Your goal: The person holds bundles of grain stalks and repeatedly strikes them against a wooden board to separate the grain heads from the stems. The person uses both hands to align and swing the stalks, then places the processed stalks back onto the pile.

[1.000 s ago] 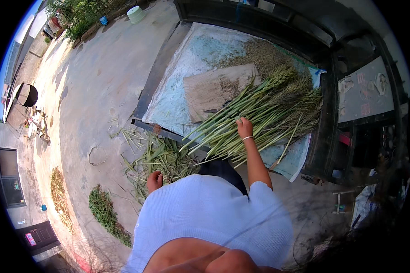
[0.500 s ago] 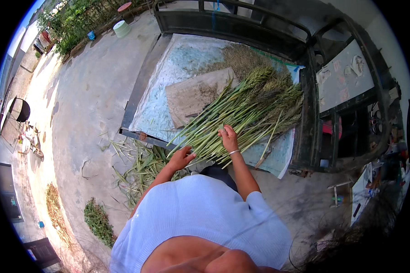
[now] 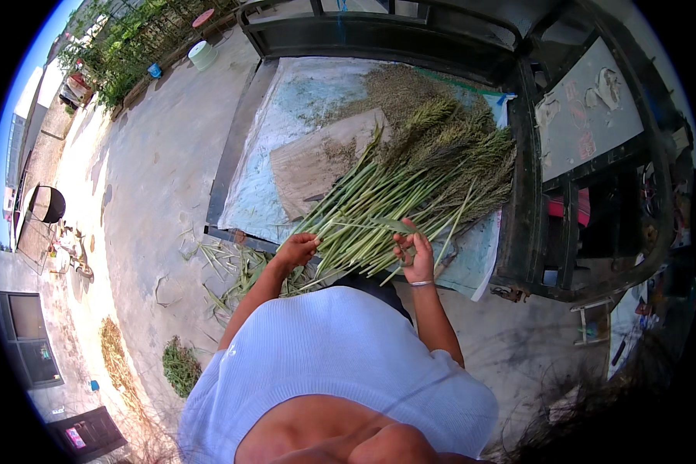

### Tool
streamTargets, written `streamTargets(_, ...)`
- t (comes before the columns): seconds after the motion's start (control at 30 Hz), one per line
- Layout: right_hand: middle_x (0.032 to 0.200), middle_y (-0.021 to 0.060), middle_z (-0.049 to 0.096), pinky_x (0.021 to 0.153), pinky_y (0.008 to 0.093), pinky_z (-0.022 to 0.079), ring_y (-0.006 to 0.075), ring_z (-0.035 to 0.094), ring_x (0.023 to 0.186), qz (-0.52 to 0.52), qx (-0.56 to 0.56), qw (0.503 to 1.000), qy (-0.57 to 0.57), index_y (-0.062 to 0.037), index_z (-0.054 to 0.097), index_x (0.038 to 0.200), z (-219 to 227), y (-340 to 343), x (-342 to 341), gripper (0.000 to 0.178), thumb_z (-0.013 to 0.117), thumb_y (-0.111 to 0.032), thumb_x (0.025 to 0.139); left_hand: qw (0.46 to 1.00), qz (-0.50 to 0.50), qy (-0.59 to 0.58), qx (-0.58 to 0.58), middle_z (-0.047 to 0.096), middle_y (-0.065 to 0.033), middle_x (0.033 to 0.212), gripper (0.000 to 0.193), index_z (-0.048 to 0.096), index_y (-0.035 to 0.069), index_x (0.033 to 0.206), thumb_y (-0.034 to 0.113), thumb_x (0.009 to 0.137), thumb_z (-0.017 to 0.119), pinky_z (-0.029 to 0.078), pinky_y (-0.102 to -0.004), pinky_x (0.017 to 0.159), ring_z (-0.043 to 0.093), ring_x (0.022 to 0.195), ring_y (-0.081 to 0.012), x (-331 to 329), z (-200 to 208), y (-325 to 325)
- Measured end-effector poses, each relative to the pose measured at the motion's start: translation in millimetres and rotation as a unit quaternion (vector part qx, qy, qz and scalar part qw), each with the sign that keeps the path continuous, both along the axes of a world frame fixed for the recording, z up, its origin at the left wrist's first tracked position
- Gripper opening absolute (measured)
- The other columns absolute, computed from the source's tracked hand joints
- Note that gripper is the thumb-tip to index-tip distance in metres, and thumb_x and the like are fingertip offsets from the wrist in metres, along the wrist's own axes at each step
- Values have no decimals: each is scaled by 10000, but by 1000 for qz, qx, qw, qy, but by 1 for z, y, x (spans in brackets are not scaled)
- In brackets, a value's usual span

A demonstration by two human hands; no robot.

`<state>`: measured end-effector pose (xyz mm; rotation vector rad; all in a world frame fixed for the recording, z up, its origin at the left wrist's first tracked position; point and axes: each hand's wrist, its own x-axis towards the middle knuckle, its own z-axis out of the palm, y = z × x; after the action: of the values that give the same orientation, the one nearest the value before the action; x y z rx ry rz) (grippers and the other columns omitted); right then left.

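Observation:
A large bundle of green grain stalks (image 3: pixel 371 213) lies across the sheet, its seedy heads (image 3: pixel 456 143) toward the far right and its cut ends toward me. My left hand (image 3: pixel 298 250) is closed at the left edge of the cut ends; what its fingertips pinch is too small to make out. Over the right part of the stalks, my right hand (image 3: pixel 414 254) has its fingers curled. A long green leaf (image 3: pixel 392 225) comes out from its fingertips and points left above the bundle.
A blue-white sheet (image 3: pixel 247 189) covers the dark metal cart bed, with a brown board (image 3: pixel 298 172) and loose seed heads (image 3: pixel 402 89) on it. Dark rails (image 3: pixel 379 39) bound its far and right sides. Stripped leaves (image 3: pixel 247 271) litter the concrete below left. A green heap (image 3: pixel 180 365) lies farther left.
My right hand has moved right and now has a leaf at its fingertips. My left hand has shifted slightly left and up, its fingers more closed. The view has tilted a little.

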<state>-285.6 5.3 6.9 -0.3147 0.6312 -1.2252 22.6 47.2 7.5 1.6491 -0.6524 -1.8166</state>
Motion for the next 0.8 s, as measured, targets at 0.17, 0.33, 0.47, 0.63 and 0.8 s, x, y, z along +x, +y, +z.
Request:
streamTargets(0.17,743,72,514,517,300,417,175,499,608,-32,53,990,-123,-90,438,725,15,-31,-14,247,390,-229,923,999,34,-1,-11,469,46,578,123,595,77,896,187,842,579,232,-203,338,341,391,-39,-24,24,-17)
streamTargets(0.33,532,4,335,402,251,293,98,303,442,18,-16,998,-60,-120,342,636,64,-37,-17,303,356,-242,912,998,51,34,-17,465,38,562,130,604,81,915,181,833,590,224,-203,334,333,381,-46,-30,12,-22)
streamTargets(0.47,474,-41,274,353,229,255,66,225,381,-9,-170,984,-56,-169,324,590,137,-48,-63,333,324,-265,909,992,122,-30,16,418,50,532,116,591,92,840,201,856,552,206,-206,326,313,373,-46,4,-18,-13)
streamTargets(0.63,502,1,328,396,256,279,88,287,417,-6,22,994,110,-121,322,621,96,-78,-62,312,401,-257,890,992,124,18,-27,432,44,554,202,594,64,919,237,893,492,211,-197,334,302,376,-43,0,33,-31)
streamTargets(0.8,558,26,489,417,279,383,114,442,430,305,47,910,275,-72,472,695,-64,-18,97,311,476,-324,878,991,73,-25,-107,423,42,529,243,601,32,874,237,903,475,230,-198,357,305,388,-44,-24,43,-45)
